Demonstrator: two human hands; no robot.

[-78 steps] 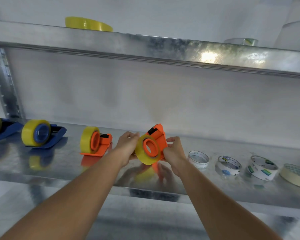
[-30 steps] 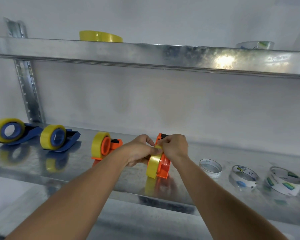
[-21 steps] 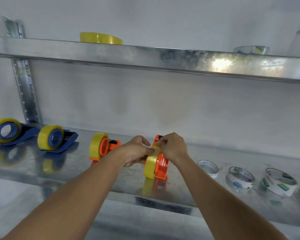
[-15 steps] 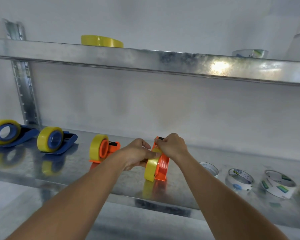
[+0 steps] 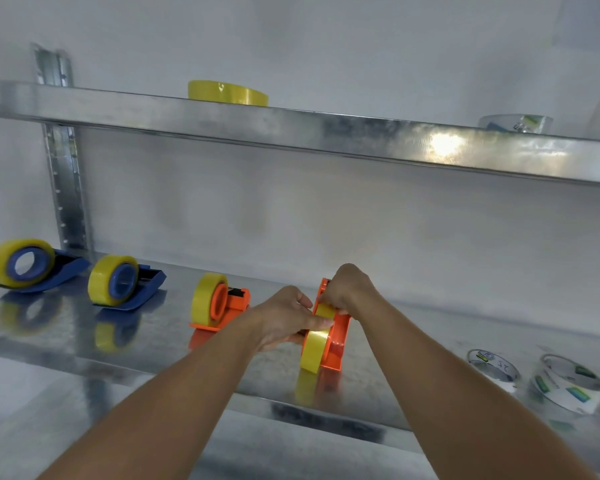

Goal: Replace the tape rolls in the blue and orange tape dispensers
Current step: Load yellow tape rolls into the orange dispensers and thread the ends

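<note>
Orange dispenser [image 5: 336, 336]: upright on shelf [image 5: 153, 344], front-centre.
Yellow roll [image 5: 315, 348]: seated in it.
L hand [image 5: 286, 318]: grips roll, prob. steadying.
R hand [image 5: 347, 289]: pinches tape end nr cutter, likely threading.

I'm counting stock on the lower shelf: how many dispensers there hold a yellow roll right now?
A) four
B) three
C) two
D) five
A: two blue dispensers, an orange one standing free, and the orange dispenser in both hands each carry a yellow roll.
</note>
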